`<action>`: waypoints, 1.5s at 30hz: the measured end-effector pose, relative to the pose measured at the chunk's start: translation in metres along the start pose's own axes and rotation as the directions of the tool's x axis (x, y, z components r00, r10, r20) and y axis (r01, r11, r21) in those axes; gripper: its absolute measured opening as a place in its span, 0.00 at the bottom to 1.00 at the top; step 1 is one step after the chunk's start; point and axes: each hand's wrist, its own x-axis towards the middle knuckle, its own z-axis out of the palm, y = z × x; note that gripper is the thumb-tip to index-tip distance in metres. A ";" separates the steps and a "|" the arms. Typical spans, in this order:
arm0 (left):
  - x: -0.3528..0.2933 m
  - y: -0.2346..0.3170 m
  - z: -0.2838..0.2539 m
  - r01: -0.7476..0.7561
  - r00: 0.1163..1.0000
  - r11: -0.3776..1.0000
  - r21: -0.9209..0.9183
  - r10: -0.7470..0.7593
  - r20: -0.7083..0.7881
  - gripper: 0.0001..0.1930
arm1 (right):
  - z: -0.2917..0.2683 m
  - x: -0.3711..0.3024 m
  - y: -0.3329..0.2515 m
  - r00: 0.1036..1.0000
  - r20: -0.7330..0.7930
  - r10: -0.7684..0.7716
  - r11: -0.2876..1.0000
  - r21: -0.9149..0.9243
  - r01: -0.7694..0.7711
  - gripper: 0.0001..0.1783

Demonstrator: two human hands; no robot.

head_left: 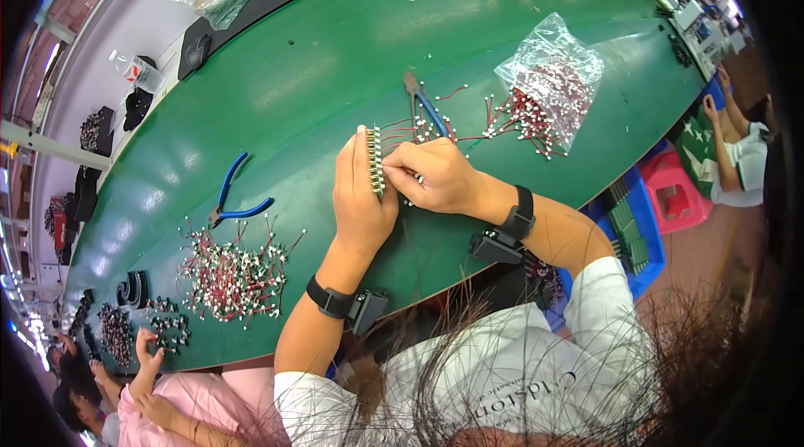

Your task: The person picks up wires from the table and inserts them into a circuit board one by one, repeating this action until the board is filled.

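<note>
My left hand [362, 191] holds a narrow green circuit-board strip [376, 164] upright, its fingers along the left side. Small white and metallic parts line the strip in a row. Fingertips pinched, my right hand [440, 175] meets the strip's right edge; what lies between them is too small to make out. Thin red wires [398, 135] run rightward from the strip's upper part. Just beyond my right hand lie blue-handled pliers [430, 110] and loose red wire leads with white connectors.
A clear bag [557, 70] spills red leads at the right. Blue-handled cutters [239, 211] and a pile of leads [230, 271] lie left on the green table [335, 53]. A blue crate [649, 258] and pink stool [674, 191] stand right. Co-workers sit at both sides.
</note>
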 end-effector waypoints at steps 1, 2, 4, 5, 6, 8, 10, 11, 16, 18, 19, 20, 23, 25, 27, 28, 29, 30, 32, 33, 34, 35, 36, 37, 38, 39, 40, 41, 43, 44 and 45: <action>0.000 0.000 -0.001 0.011 1.000 1.000 -0.012 -0.011 0.004 0.31 | 0.000 0.000 0.000 1.000 0.000 0.000 1.000 0.000 0.000 0.06; 0.000 0.000 -0.001 0.021 1.000 0.999 -0.023 -0.021 0.008 0.31 | 0.000 0.000 -0.001 1.000 -0.014 -0.008 1.000 -0.003 0.008 0.06; -0.001 0.001 -0.001 0.011 1.000 1.000 -0.018 -0.011 -0.004 0.31 | -0.001 0.001 -0.001 0.999 -0.029 -0.017 1.000 -0.007 0.017 0.06; 0.000 0.002 -0.001 0.000 1.000 1.000 -0.012 0.000 -0.017 0.31 | -0.002 0.002 -0.001 1.000 -0.027 -0.010 1.000 -0.002 0.010 0.06; 0.000 0.002 -0.001 0.000 1.000 1.000 -0.012 0.000 -0.017 0.31 | -0.003 0.002 -0.001 1.000 -0.025 -0.003 1.000 0.003 0.003 0.06; 0.000 0.002 -0.001 0.010 1.000 1.000 0.007 -0.010 0.001 0.31 | -0.003 0.001 -0.002 1.000 -0.025 0.000 1.000 0.001 0.000 0.06; -0.001 0.002 0.000 -0.002 1.000 1.000 0.009 0.002 -0.008 0.31 | -0.003 0.001 -0.002 1.000 -0.024 0.002 1.000 -0.001 -0.002 0.06; -0.002 0.001 0.000 -0.016 1.000 1.000 0.010 0.016 -0.018 0.31 | -0.003 0.001 -0.002 1.000 -0.027 0.000 1.000 -0.007 0.000 0.06; -0.001 0.003 0.002 0.004 1.000 1.000 -0.002 -0.004 -0.013 0.31 | -0.002 0.000 -0.001 1.000 -0.023 0.011 1.000 -0.014 -0.012 0.06; 0.000 0.001 0.003 0.007 1.000 1.000 -0.002 -0.007 -0.018 0.31 | 0.001 0.001 0.000 0.999 -0.038 0.010 1.000 -0.014 -0.011 0.05; 0.001 0.001 0.002 0.023 0.999 1.000 -0.011 -0.023 -0.047 0.31 | 0.002 0.002 -0.001 0.999 -0.035 0.011 1.000 -0.011 -0.011 0.05; 0.001 0.001 0.002 0.038 0.996 0.999 -0.020 -0.040 -0.075 0.31 | 0.004 0.005 -0.003 0.999 -0.035 0.026 1.000 -0.008 -0.026 0.04; 0.001 -0.005 -0.001 0.082 0.990 0.997 -0.009 -0.082 -0.114 0.31 | 0.001 0.008 -0.008 0.994 -0.007 0.112 0.994 0.000 -0.112 0.04; 0.000 -0.005 -0.003 0.136 0.982 0.990 -0.023 -0.138 -0.126 0.31 | -0.003 0.007 -0.008 0.983 0.020 0.185 0.983 0.000 -0.185 0.04; 0.002 -0.008 -0.006 0.243 0.951 0.966 -0.086 -0.255 -0.175 0.30 | -0.010 0.007 -0.004 0.922 0.108 0.373 0.921 0.078 -0.382 0.06; 0.002 -0.008 -0.008 0.272 0.943 0.957 -0.101 -0.286 -0.173 0.29 | -0.011 0.008 -0.001 0.908 0.134 0.396 0.907 0.100 -0.410 0.09; 0.002 -0.010 -0.009 0.270 0.943 0.958 -0.101 -0.284 -0.175 0.29 | -0.012 0.009 0.001 0.909 0.133 0.394 0.907 0.099 -0.408 0.09; 0.001 -0.012 -0.009 0.267 0.943 0.958 -0.103 -0.281 -0.178 0.29 | -0.012 0.011 0.002 0.871 0.167 0.462 0.867 0.124 -0.483 0.10; -0.001 -0.012 -0.007 0.266 0.942 0.958 -0.105 -0.282 -0.182 0.29 | -0.014 0.012 0.004 0.826 0.205 0.525 0.818 0.146 -0.556 0.10; -0.001 -0.011 -0.006 0.260 0.942 0.962 -0.088 -0.272 -0.195 0.27 | -0.014 0.012 0.005 0.768 0.273 0.580 0.728 0.249 -0.638 0.11; -0.001 -0.011 -0.005 0.251 0.943 0.965 -0.072 -0.260 -0.208 0.26 | -0.014 0.012 0.007 0.705 0.345 0.619 0.618 0.341 -0.709 0.11; 0.000 -0.011 -0.005 0.249 0.943 0.966 -0.072 -0.259 -0.207 0.26 | -0.014 0.012 0.008 0.706 0.344 0.619 0.618 0.341 -0.708 0.11; 0.000 -0.012 -0.006 0.247 0.943 0.966 -0.072 -0.257 -0.210 0.26 | -0.014 0.011 0.010 0.704 0.370 0.606 0.595 0.377 -0.710 0.10; 0.000 -0.012 -0.005 0.245 0.943 0.967 -0.074 -0.255 -0.211 0.26 | -0.014 0.009 0.012 0.701 0.396 0.593 0.569 0.411 -0.712 0.09; -0.001 -0.012 -0.005 0.245 0.944 0.967 -0.075 -0.255 -0.210 0.26 | -0.013 0.007 0.013 0.701 0.395 0.594 0.568 0.411 -0.713 0.09; -0.002 -0.012 -0.006 0.286 0.935 0.952 -0.106 -0.302 -0.184 0.27 | -0.011 0.006 0.013 0.745 0.347 0.569 0.622 0.410 -0.667 0.08; -0.001 -0.012 -0.007 0.327 0.925 0.935 -0.134 -0.346 -0.159 0.29 | -0.010 0.007 0.012 0.787 0.301 0.538 0.674 0.406 -0.617 0.08; -0.001 -0.012 -0.007 0.327 0.925 0.935 -0.133 -0.346 -0.159 0.29 | -0.011 0.007 0.010 0.787 0.302 0.538 0.674 0.407 -0.616 0.08; -0.001 -0.012 -0.008 0.359 0.909 0.920 -0.159 -0.384 -0.165 0.28 | -0.014 0.008 0.004 0.817 0.267 0.511 0.767 0.288 -0.574 0.07; -0.002 -0.012 -0.008 0.361 0.908 0.919 -0.158 -0.385 -0.166 0.28 | -0.014 0.008 0.002 0.817 0.270 0.510 0.766 0.289 -0.574 0.07; -0.002 -0.013 -0.008 0.361 0.907 0.920 -0.152 -0.385 -0.170 0.28 | -0.014 0.007 0.001 0.851 0.252 0.462 0.814 0.260 -0.519 0.07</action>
